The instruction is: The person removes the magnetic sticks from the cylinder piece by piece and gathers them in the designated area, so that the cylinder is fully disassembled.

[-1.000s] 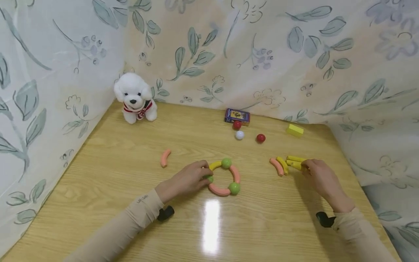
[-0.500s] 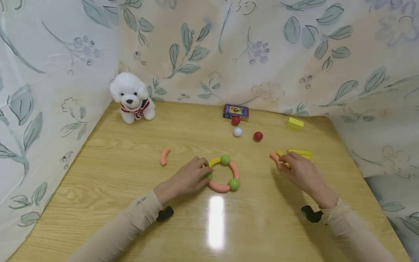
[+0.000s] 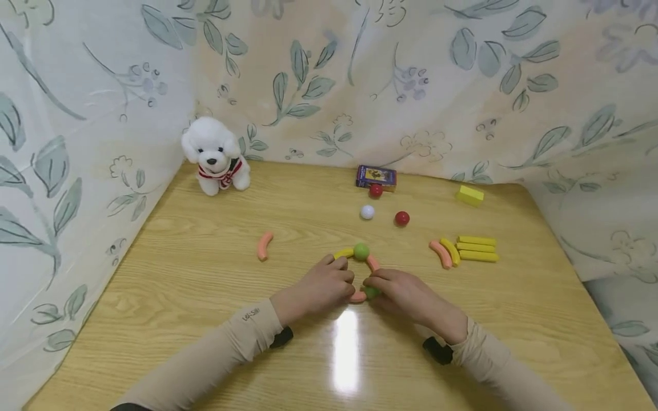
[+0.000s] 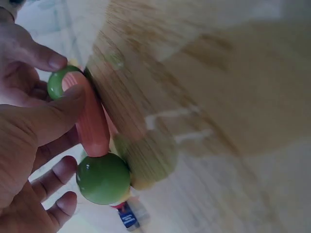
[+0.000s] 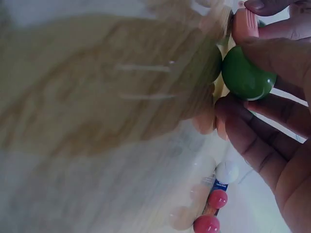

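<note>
Where the leaf-printed curtain (image 3: pixel 421 85) closes in the back and sides, a pale wooden worktop (image 3: pixel 195 297) carries everything, a glare patch shining near its front edge. The left hand (image 3: pixel 321 288) and the right hand (image 3: pixel 403 294) meet at the middle of the worktop over a ring of curved pieces and green balls (image 3: pixel 360 268). The left hand's thumb and fingers (image 4: pixel 58 109) are curled round a pink curved piece (image 4: pixel 92 124) on the near side of the ring, with a green ball (image 4: pixel 103 178) at that piece's end. The right hand's fingers (image 5: pixel 252 141) pinch another green ball (image 5: pixel 247 75) at the ring's near right; a pink piece end (image 5: pixel 244 24) shows just beside it. The far green ball (image 3: pixel 361 251) stays uncovered, with a yellow curved piece (image 3: pixel 343 253) touching it on the left.

At the back left corner sits a white plush dog (image 3: pixel 216 154) with a red striped scarf. A small printed box (image 3: pixel 376 177) lies near the back curtain, a red ball (image 3: pixel 376 190) just in front of it. A yellow block (image 3: pixel 470 195) rests to the right. A row of yellow sticks (image 3: pixel 477 249) lies right of the ring, with a yellow and a pink curved piece (image 3: pixel 445 253) beside them. A lone pink curved piece (image 3: pixel 264 245) lies to the left. A white ball (image 3: pixel 367 212) and a second red ball (image 3: pixel 402 218) sit apart behind the ring.
</note>
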`<action>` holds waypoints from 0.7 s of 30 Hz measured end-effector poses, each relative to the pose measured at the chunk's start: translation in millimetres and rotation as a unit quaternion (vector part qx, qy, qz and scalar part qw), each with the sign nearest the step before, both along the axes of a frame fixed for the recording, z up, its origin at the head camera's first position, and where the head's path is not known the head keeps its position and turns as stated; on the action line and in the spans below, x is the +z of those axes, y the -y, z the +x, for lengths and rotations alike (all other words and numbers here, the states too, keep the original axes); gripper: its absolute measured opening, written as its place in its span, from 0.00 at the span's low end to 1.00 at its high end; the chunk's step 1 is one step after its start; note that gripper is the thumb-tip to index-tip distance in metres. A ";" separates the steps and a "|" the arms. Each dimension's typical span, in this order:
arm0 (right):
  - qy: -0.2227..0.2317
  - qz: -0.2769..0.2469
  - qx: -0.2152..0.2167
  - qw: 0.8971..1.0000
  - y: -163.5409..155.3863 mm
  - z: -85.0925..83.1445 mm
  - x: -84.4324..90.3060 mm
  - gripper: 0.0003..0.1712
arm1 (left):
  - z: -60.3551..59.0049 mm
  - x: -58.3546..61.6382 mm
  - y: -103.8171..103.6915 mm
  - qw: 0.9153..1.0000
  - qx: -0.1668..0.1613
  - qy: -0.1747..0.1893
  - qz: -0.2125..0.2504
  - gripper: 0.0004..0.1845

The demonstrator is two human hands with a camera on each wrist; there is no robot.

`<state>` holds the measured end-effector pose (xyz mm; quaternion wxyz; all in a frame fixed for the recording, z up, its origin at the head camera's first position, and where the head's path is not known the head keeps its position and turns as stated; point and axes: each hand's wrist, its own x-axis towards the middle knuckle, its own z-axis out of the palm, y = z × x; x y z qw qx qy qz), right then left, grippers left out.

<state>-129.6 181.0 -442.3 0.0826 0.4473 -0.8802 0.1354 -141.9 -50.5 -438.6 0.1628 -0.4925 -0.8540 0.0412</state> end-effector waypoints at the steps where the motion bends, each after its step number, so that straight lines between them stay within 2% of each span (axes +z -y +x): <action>1: 0.004 -0.003 0.001 1.000 -0.4 0.4 -0.1 0.17 | 0.3 0.2 -0.2 1.000 0.001 0.002 -0.003 0.11; 6: 0.026 -0.016 0.015 0.999 -0.3 2.6 2.4 0.15 | -0.2 1.7 0.2 1.000 -0.004 0.015 0.000 0.10; 11: 0.037 -0.014 0.018 0.999 1.3 5.7 4.6 0.14 | -1.0 2.2 0.9 1.000 -0.023 0.009 0.010 0.11; 17: 0.010 -0.004 -0.001 1.000 -4.3 8.6 1.7 0.17 | -1.1 2.3 5.8 0.999 -0.024 0.031 0.012 0.15; 21: 0.003 -0.007 -0.002 1.000 -9.1 10.1 0.1 0.20 | 0.5 3.5 11.4 0.999 -0.020 0.038 0.008 0.10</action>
